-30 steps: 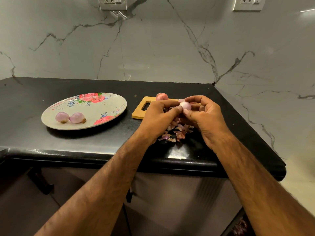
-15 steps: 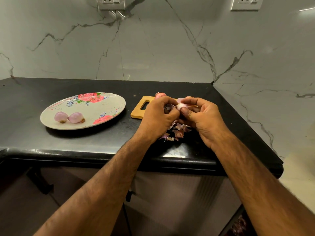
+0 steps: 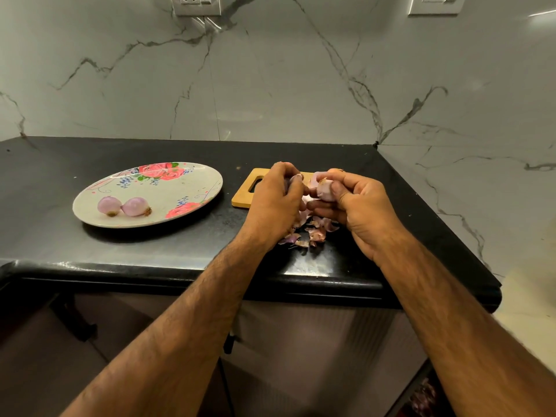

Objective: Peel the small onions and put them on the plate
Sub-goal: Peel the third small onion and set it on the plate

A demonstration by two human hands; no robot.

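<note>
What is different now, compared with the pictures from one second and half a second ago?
The left hand has pulled slightly leftward off the onion, pinching what looks like a strip of peel; before, both hands gripped the onion together. The right hand still holds it. The plate, its two peeled onions and the peel scraps stayed put.

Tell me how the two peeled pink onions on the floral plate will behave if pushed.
The two peeled pink onions are rounded, so they would probably roll across the shallow floral plate. Their smooth bare surface suggests they are a little slippery. Being small, they are likely light.
</note>
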